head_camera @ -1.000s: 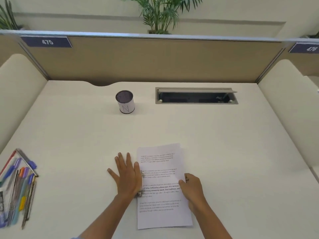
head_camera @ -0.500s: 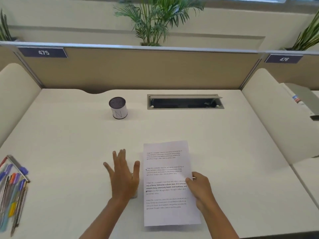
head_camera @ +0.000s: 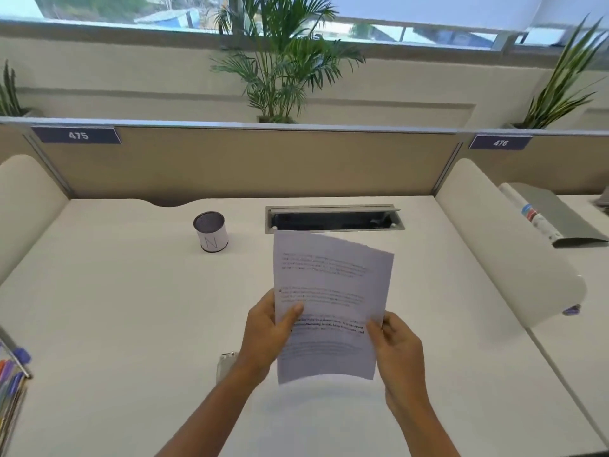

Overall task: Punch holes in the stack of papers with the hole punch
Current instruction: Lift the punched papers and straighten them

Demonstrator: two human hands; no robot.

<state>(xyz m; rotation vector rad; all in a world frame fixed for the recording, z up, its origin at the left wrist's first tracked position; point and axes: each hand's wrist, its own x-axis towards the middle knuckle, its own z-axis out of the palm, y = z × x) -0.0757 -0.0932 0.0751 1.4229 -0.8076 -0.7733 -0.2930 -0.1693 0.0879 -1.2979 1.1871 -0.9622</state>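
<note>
The stack of printed papers is lifted off the desk and tilted up toward me. My left hand grips its left edge, thumb on the front. My right hand pinches its right edge lower down. A small dark hole shows near the left margin of the top sheet. The white hole punch lies on the desk just left of my left wrist, mostly hidden behind it.
A pen cup marked N stands at the back left. An open cable hatch is set in the desk behind the papers. Several pens in a pouch lie at the left edge. Padded dividers flank the desk.
My left hand left the hole punch and took the papers' left edge. Both hands raised the stack from flat on the desk into the air. The camera tilted up.
</note>
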